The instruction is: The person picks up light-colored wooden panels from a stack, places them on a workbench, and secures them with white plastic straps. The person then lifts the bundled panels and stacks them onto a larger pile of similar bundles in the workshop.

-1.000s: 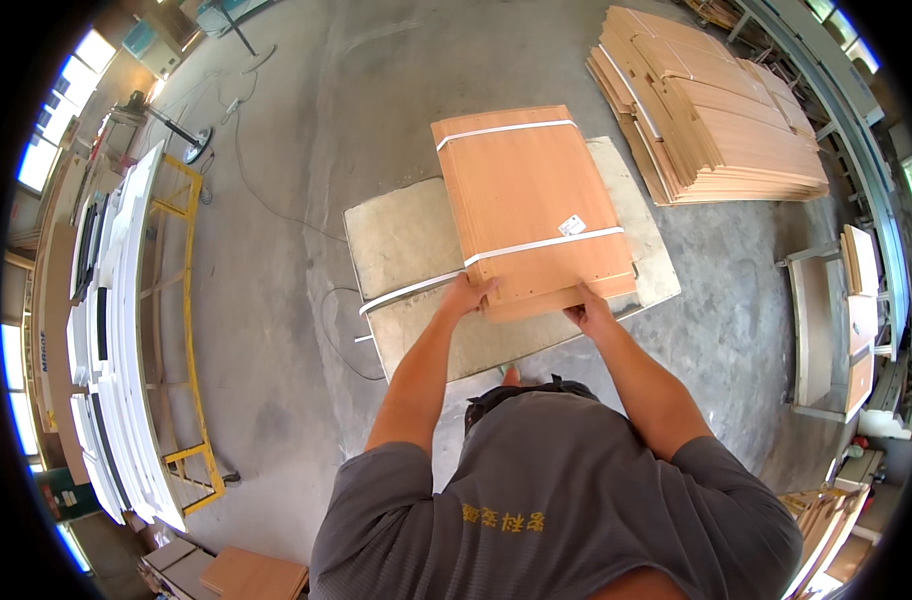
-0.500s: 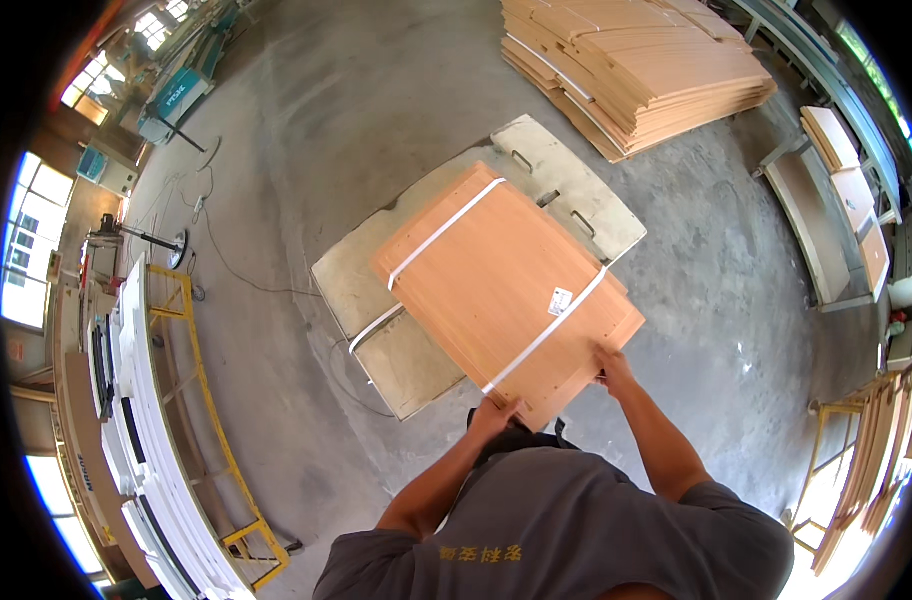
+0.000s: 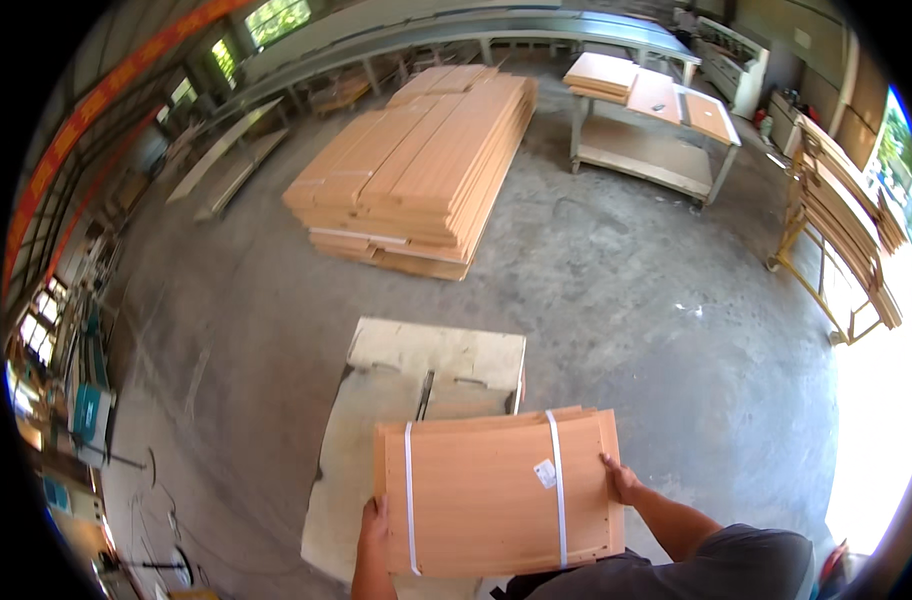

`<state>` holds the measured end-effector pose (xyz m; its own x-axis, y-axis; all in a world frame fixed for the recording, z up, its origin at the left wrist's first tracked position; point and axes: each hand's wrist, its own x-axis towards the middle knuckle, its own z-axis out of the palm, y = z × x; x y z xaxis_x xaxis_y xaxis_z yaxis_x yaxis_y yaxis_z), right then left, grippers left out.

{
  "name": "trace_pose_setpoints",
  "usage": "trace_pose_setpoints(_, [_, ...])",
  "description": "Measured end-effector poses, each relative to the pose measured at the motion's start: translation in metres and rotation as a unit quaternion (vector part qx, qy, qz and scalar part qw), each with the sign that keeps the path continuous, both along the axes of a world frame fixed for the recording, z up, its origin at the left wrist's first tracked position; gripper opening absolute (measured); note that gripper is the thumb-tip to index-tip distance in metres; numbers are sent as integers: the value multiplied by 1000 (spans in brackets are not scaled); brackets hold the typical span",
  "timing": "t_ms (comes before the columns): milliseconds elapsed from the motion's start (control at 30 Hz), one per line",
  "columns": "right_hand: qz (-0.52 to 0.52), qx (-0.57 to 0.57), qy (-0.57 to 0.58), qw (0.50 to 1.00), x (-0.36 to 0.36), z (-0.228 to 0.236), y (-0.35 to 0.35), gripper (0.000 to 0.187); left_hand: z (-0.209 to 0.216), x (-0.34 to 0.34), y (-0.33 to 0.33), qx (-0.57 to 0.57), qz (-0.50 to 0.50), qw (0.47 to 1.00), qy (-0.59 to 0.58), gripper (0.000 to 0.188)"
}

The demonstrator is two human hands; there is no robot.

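A strapped bundle of wood panels (image 3: 481, 490) is in front of my body, with two white straps round it and a small white label on its top panel. My left hand (image 3: 375, 520) grips its left edge. On the opposite edge, the fingers of my right hand (image 3: 621, 478) are closed round the bundle. Below and beyond it stands a pale worktable (image 3: 346, 450) with a slot and handle-like fittings in its top. The undersides of the panels are hidden.
A large stack of long wood panels (image 3: 406, 170) sits on the floor ahead. Behind it to the right stands a bench (image 3: 646, 165) with boards on it. At far right is a yellow trolley (image 3: 811, 275) loaded with panels. Cables (image 3: 171, 520) lie on the floor at left.
The bundle has come off the worktable's middle toward me and turned, its straps now running away from me. My left hand has shifted to its left edge. The view has swung right.
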<state>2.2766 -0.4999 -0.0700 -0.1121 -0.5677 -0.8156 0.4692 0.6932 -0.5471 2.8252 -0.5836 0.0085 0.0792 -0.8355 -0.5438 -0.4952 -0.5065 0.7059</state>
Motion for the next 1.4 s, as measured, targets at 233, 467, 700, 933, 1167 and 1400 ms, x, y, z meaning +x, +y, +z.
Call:
trace_pose_setpoints(233, [-123, 63, -271, 953, -22, -43, 5, 79, -25, 14, -38, 57, 166, 961, 214, 73])
trace_pose_setpoints(467, [61, 84, -68, 992, -20, -42, -27, 60, -5, -21, -62, 31, 203, 950, 237, 72])
trace_pose_setpoints(700, [23, 78, -121, 989, -77, -38, -90, 55, 27, -85, -108, 9, 213, 948, 236, 70])
trace_pose_setpoints(933, [-37, -74, -208, 975, -188, -21, -171, 55, 54, -191, -156, -16, 231, 947, 222, 69])
trace_pose_setpoints(1167, [-24, -106, -187, 976, -326, -8, -347, 52, 83, -310, -223, -73, 245, 934, 250, 68])
trace_pose_setpoints(1400, [57, -151, -124, 979, -470, -33, -573, 50, 50, -426, -404, -94, 268, 894, 346, 67])
